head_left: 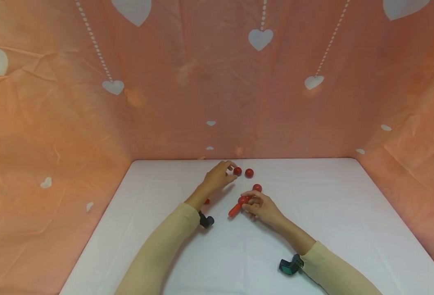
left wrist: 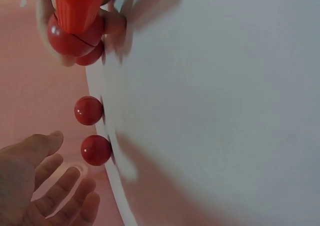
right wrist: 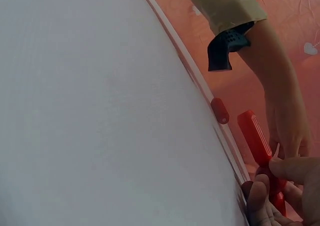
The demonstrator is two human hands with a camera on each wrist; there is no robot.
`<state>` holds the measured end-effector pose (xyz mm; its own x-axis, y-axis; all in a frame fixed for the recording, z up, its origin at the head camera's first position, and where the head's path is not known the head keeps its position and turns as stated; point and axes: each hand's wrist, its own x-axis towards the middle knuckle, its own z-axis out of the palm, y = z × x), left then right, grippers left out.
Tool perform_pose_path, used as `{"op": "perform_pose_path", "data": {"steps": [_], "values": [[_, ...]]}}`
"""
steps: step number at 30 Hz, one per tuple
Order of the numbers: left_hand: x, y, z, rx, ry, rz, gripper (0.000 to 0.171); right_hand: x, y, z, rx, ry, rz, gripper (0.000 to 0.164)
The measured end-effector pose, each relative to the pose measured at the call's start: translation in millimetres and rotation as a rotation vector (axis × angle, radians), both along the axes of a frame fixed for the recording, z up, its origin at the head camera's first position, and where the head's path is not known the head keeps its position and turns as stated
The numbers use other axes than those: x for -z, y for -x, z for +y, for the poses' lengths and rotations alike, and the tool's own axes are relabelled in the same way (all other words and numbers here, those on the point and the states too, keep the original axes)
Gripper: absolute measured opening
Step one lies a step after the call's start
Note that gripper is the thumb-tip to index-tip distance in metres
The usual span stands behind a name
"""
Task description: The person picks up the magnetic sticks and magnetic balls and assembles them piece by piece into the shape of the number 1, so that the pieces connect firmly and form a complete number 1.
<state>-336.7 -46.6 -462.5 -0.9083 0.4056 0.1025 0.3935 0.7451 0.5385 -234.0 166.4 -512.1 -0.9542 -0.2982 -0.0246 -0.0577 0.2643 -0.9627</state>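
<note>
White bench [head_left: 331, 205], orange heart-print backdrop [head_left: 220, 90]; your right hand [head_left: 264, 209] working, fingers clamped on red-handled piece [head_left: 234, 210]; left hand [head_left: 218, 176] hovers, fingers apart, just beside two far red balls [head_left: 249, 173]!

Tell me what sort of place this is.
Probably a staged filming booth: a white tabletop walled on three sides by orange sheeting printed with pale hearts, plus dark devices worn at both wrists.

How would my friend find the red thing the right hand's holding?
On the big white table, look for the right hand, near the middle. It pinches the red thing. Unlike the loose red balls nearby, this one has a straight handle poking out.
</note>
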Motion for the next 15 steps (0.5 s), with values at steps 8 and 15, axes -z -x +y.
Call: {"op": "perform_pose_path", "data": {"steps": [8, 15], "values": [[-2.3, 12.4, 10, -0.006, 0.052, -0.013, 0.044, 0.1, 0.1, 2, -0.024, 0.024, 0.017, 0.041], [2.1, 20.4, 11, 0.013, 0.107, -0.017, 0.048, -0.5, -0.2, 1, -0.022, 0.034, -0.017, 0.039]]}}
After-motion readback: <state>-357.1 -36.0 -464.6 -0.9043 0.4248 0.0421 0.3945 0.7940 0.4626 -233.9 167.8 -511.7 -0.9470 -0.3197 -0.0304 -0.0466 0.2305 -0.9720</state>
